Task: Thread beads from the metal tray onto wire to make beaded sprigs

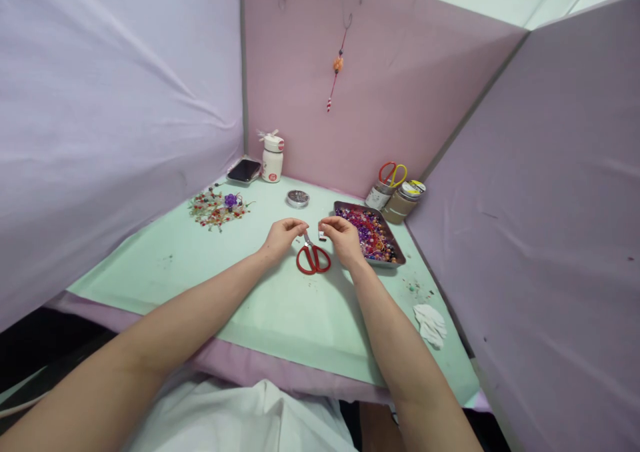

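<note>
Over the middle of the table, my left hand (286,234) is closed in a pinch; whatever lies between its fingertips is too small to make out. My right hand (344,236) faces it a short gap away, thumb and fingertips also pressed together. Just below my hands lie red-handled scissors (314,260), handles toward me and blades partly hidden by my left fingertips. A small white and dark red piece (323,237) shows under my right fingertips; I cannot tell whether it is held or on the table. Beside my right hand is a metal tray (395,264) of purple, red and gold beads.
Beaded strands (215,213) lie at left. Behind are a phone (245,171), white bottle (273,160), round tin (298,199), can with scissors (379,195) and lidded jar (401,204). A crumpled white cloth (431,325) lies right. A beaded string (338,65) hangs on the pink wall.
</note>
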